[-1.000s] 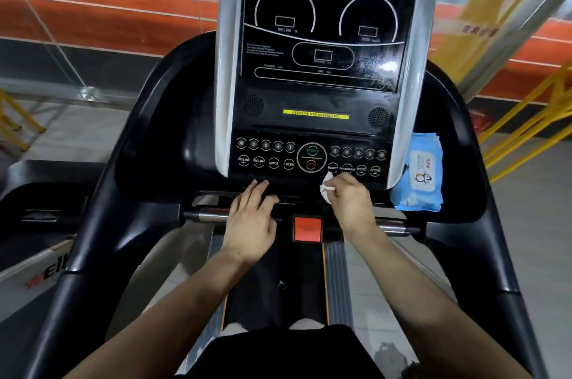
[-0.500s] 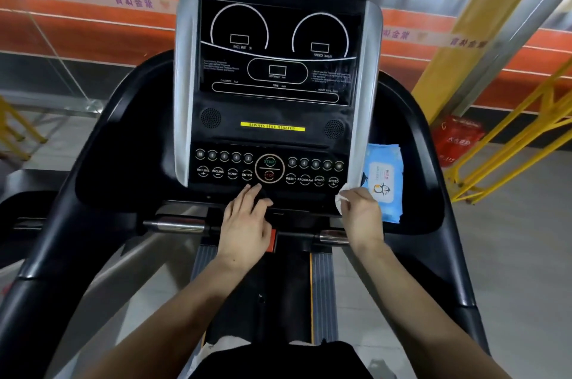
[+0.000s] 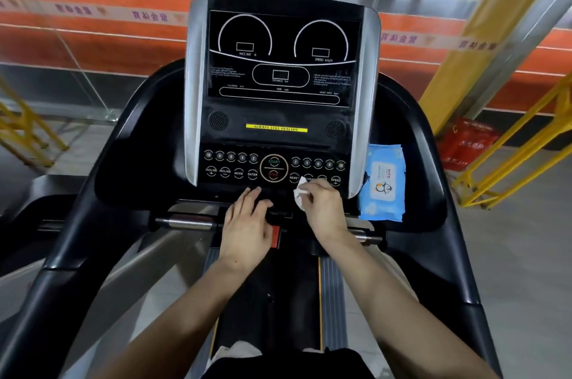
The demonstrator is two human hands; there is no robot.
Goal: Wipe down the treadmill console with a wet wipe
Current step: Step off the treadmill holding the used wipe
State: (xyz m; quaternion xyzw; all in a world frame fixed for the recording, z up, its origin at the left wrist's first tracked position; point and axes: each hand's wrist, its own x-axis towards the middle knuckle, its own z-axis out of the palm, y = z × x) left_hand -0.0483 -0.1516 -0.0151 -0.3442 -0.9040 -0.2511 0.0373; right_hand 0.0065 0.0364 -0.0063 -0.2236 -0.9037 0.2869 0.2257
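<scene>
Along the bottom button row of the black glossy treadmill console (image 3: 278, 118), right hand (image 3: 325, 208) is pinching the crumpled white wet wipe (image 3: 299, 194), grip curled tight. Left hand (image 3: 247, 224) is resting flat, fingers straight. Advising light, overlapping strokes, avoiding START/STOP presses.

Button row (image 3: 230, 165) left of the left hand (image 3: 246, 225): open; wipe pack (image 3: 383, 182) blocks the right tray; handlebar (image 3: 188, 221) crosses below; screen (image 3: 283, 57) above: unobstructed.
</scene>
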